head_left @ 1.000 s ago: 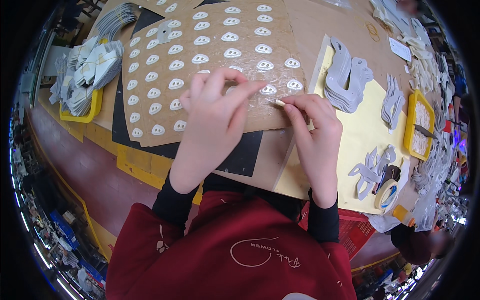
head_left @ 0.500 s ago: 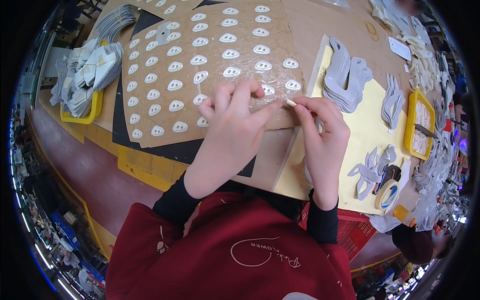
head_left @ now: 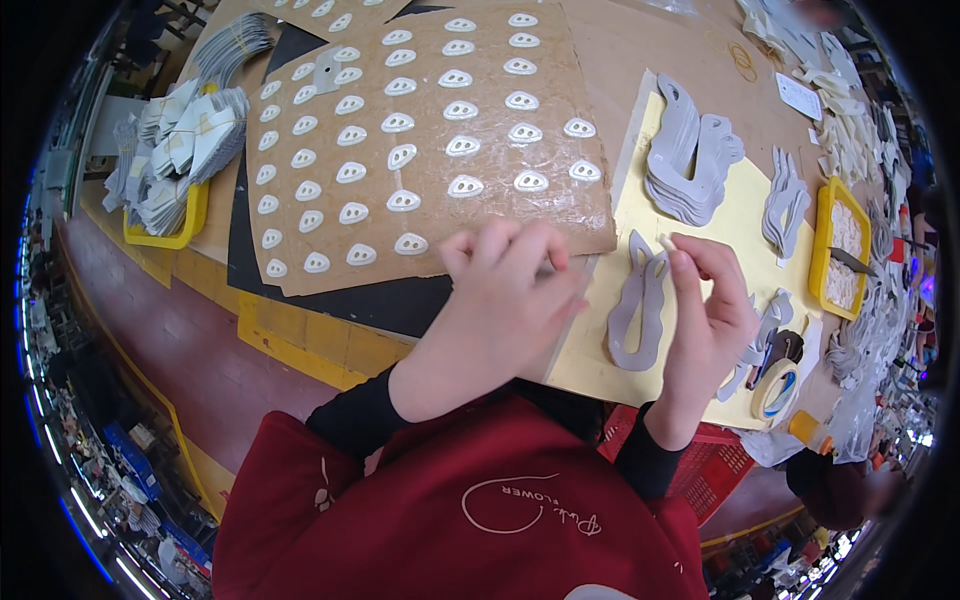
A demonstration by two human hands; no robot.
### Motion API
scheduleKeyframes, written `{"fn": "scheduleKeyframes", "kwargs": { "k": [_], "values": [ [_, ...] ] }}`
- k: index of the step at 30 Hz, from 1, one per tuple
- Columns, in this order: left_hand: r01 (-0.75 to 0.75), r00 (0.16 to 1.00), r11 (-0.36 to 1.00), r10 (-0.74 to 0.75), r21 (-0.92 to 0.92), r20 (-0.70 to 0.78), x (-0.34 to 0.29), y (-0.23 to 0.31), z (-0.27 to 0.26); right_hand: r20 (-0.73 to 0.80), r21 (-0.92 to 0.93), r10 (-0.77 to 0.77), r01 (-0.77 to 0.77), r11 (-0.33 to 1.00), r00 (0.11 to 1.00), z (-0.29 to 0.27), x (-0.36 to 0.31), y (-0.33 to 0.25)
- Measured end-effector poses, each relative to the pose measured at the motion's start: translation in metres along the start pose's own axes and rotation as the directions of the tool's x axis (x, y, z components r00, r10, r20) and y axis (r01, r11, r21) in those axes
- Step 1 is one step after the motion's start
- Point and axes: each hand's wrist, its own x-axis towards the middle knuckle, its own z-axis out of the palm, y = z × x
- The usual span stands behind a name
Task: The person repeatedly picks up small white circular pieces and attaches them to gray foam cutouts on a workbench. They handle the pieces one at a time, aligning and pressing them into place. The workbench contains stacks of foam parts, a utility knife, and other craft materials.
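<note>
Between thumb and index finger, my right hand (head_left: pixel 712 318) pinches a small white piece (head_left: pixel 667 242), too small to tell its kind. Beneath it on the yellow sheet (head_left: pixel 590 345) lies a grey U-shaped cut piece (head_left: pixel 627 325) with wavy edges. My left hand (head_left: pixel 505 310) hovers at the near edge of a brown board (head_left: pixel 330 225), its fingers loosely bent and apart, with nothing visible in them. Rows of small white rounded triangular pieces (head_left: pixel 465 187), each with two holes, lie on that board.
Stacked grey cut pieces (head_left: pixel 690 165) stand beyond my right hand. A tape roll (head_left: pixel 774 390) and loose grey pieces lie to its right. Farther right is a yellow tray (head_left: pixel 822 245) of small white pieces. Another yellow tray (head_left: pixel 190 225) at left holds bundled pale pieces.
My right hand has moved right and toward me with the small white piece, uncovering the grey cut piece. My left hand has drawn back toward me from the board, parting from the right.
</note>
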Motion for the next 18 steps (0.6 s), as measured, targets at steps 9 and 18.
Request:
{"fn": "scheduleKeyframes", "kwargs": {
  "k": [9,18],
  "values": [
    [-0.209,0.974,0.954,0.223,-0.215,0.040,-0.017,0.007,0.007,-0.154,-0.258,0.126,-0.163,0.952,0.980,-0.038,-0.006,0.049],
    [-0.208,0.978,0.974,0.206,-0.091,-0.032,-0.016,0.002,0.004,-0.160,-0.475,0.067,-0.136,0.869,0.985,-0.051,-0.012,0.073]
  ]
}}
